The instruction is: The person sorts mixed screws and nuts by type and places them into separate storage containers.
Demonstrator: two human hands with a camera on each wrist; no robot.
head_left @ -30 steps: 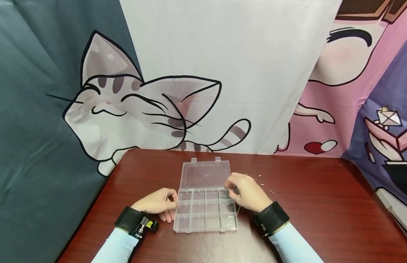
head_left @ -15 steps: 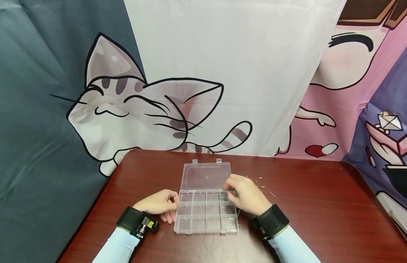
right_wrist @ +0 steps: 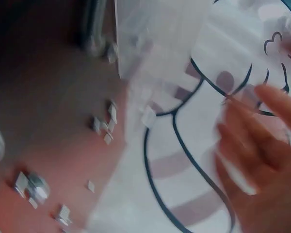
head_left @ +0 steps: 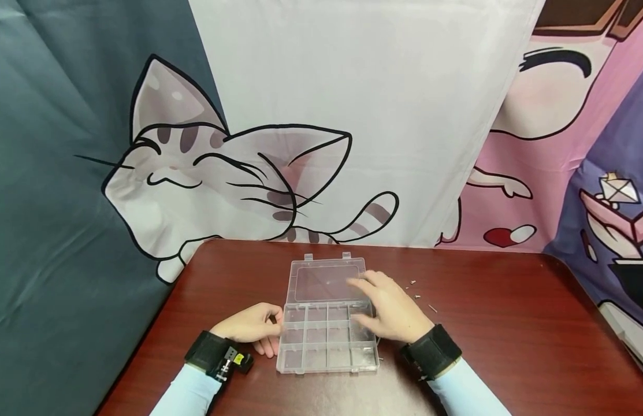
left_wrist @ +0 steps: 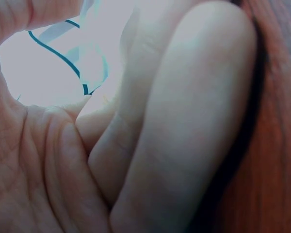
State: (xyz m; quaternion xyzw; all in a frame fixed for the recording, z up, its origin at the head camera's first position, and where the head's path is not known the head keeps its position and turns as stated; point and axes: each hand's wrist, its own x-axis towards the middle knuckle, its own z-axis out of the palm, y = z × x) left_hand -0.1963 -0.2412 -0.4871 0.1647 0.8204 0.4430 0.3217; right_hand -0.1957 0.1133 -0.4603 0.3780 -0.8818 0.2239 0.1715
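Note:
A clear plastic compartment box [head_left: 315, 352] lies on the table with its lid [head_left: 321, 280] swung back. At its left side my left hand [head_left: 247, 325] pinches the edge between thumb and curled fingers; in the left wrist view the lower fingers [left_wrist: 184, 111] lie close beside the wood. My right hand [head_left: 396, 309] hovers over the right-hand compartments, thumb and fingers spread, holding nothing. Some small metal pieces show faintly in the front right compartment. In the right wrist view, blurred, the fingers [right_wrist: 262, 145] stand apart from the clear lid [right_wrist: 155, 34].
Right of the box, several small screws [head_left: 417, 297] lie scattered on the brown table [head_left: 498, 335]. The right wrist view shows more metal screws [right_wrist: 37, 188] close up. A printed cloth [head_left: 404, 104] hangs behind the table's back edge.
My right hand's fingertips, pinched together over the back right compartment before, have now spread apart and lifted slightly. My left hand keeps its hold on the box.

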